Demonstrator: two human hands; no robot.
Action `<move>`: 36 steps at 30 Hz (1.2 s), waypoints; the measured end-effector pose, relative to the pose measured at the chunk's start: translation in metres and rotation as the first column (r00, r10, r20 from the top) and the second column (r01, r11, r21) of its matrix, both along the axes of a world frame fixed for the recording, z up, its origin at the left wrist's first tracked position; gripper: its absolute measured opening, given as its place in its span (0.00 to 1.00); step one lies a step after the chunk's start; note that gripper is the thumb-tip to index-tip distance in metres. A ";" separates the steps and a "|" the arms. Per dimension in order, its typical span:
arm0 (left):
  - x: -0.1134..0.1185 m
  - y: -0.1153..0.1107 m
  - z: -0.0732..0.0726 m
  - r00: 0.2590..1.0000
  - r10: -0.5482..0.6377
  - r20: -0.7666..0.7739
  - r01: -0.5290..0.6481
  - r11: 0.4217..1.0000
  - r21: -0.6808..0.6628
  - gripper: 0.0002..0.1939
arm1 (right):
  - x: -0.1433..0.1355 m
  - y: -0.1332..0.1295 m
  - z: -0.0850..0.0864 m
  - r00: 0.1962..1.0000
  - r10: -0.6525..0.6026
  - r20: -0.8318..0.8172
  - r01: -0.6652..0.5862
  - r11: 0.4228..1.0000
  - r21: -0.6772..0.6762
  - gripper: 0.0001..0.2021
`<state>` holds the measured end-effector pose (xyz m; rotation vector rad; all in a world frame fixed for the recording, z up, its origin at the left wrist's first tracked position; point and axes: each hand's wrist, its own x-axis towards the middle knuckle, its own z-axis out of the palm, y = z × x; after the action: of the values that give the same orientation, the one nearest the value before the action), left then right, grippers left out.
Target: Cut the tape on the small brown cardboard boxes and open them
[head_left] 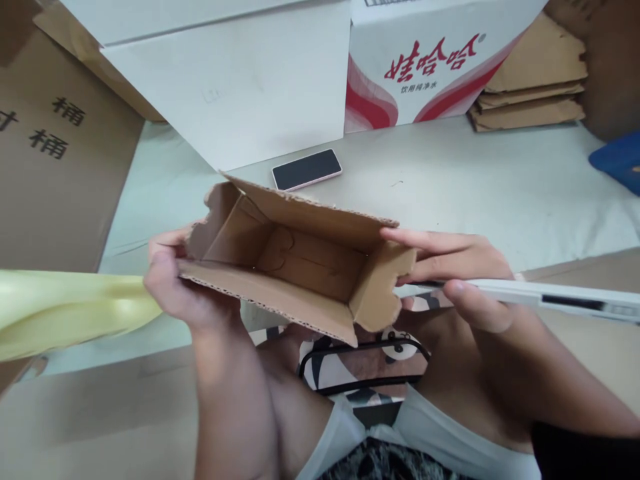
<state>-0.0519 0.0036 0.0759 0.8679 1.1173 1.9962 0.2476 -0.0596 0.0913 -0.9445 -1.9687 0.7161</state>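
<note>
An open brown cardboard box (310, 267) is held up at the centre, its opening facing the camera and its flaps spread. No items show inside it. My left hand (187, 283) grips the box's left end, with the thumb along the near edge. At the right end, my right hand (460, 267) has its fingers against the box wall and flap. A white utility knife (560, 298) lies between that hand's thumb and fingers, its thin tip pointing toward the box. Something pale yellow (75, 310) reaches up to my left hand from the left edge.
Behind the box, a phone (307, 171) lies on the pale green surface (525, 193). White cartons (250, 93) stand at the back, one with red print (430, 73). Flattened cardboard (535, 73) is stacked back right; a large brown carton (55, 153) stands left. A blue object (620, 162) sits far right.
</note>
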 end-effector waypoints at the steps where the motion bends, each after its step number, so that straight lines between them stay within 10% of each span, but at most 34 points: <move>1: 0.000 0.000 -0.001 1.000 -0.016 0.010 0.016 1.000 0.009 0.16 | -0.001 0.002 -0.002 1.000 0.017 -0.008 -0.017 1.000 0.013 0.19; 28: -0.020 0.003 -0.016 0.980 -0.160 -0.121 0.162 0.987 0.011 0.27 | -0.025 0.015 -0.027 0.936 0.074 -0.345 -0.186 0.934 -0.306 0.28; 33: -0.017 0.006 -0.020 0.986 -0.077 -0.147 0.084 0.995 0.046 0.22 | -0.024 0.018 -0.021 0.795 0.088 -0.600 -0.315 0.905 -0.285 0.33; 36: -0.017 0.008 -0.024 0.981 -0.046 -0.188 0.058 0.997 0.059 0.20 | -0.024 0.020 -0.023 0.717 -0.044 -0.695 -0.163 0.960 -0.228 0.34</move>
<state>-0.0690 0.0111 0.0519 1.1261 1.1250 1.9483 0.2237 -0.0401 0.0681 -0.6197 -1.2388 1.2069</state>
